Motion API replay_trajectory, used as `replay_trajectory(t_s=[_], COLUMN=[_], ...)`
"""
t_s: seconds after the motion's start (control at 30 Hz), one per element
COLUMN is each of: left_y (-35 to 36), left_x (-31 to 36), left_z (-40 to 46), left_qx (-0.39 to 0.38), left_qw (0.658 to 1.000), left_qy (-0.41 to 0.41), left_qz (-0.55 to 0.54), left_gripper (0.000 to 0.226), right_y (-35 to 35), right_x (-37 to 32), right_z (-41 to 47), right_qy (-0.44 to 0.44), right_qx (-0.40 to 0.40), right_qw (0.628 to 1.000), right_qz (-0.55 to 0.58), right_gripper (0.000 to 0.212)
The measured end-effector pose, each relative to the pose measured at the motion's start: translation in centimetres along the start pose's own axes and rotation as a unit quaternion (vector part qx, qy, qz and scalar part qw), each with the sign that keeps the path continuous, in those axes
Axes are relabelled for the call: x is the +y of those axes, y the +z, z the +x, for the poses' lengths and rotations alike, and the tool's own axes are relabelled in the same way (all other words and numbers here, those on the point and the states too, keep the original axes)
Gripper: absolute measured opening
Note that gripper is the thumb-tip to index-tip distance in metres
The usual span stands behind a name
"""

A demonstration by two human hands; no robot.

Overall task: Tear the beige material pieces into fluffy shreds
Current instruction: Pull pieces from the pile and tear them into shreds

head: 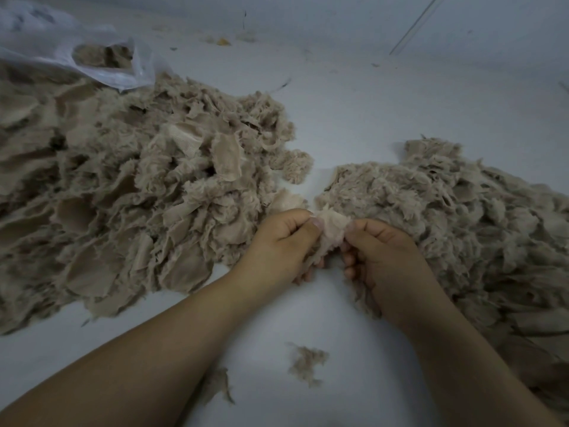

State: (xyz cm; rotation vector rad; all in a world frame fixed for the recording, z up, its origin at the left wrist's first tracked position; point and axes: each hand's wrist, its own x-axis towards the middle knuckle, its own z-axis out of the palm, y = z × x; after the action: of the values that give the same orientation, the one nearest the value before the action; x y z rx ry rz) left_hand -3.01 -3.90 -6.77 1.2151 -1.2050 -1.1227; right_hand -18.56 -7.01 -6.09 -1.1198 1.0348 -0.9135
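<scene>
Where hands [332, 245] pinch piece [332, 231], fingertips hidden.

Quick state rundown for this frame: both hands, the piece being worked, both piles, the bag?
Left hand: pinching the held piece.
Right hand: pinching the same piece, opposite side.
Held piece: beige, stretched between both hands, not yet apart.
Left pile: large, many flat pieces showing.
Right pile: fluffier, mostly shreds.
Plastic bag: open, beige material inside.
Loose tuft: lying alone on the white surface.
</scene>
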Motion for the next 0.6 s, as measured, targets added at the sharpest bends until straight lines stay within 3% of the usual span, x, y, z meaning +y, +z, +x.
replay_trajectory(t_s=[0.2, 0.3, 0.47, 0.6], left_y=[0.71, 0.34, -0.16, 0.09], left_x=[0.34, 0.43, 0.27, 0.12], left_z=[-0.03, 0.00, 0.14, 0.16], left_qx=[-0.001, -0.006, 0.010, 0.000], left_qw=[0.999, 0.999, 0.998, 0.998], left_qy=[-0.040, -0.042, -0.033, -0.041], left_qz=[-0.001, -0.027, -0.057, -0.048], left_gripper=[0.030, 0.031, 0.036, 0.028], right_y=[-0.02, -0.27, 0.25, 0.42], right_x=[-0.08, -0.08, -0.41, -0.52], right_z=[-0.16, -0.10, -0.04, -0.39], right_qy=[-0.024, 0.005, 0.030, 0.002], right_qx=[-0.049, -0.033, 0.002, -0.042], right_qw=[0.998, 0.999, 1.000, 0.999], right_qz=[-0.028, -0.012, 0.009, -0.008], right_gripper=[0.037, 0.020, 0.039, 0.024])
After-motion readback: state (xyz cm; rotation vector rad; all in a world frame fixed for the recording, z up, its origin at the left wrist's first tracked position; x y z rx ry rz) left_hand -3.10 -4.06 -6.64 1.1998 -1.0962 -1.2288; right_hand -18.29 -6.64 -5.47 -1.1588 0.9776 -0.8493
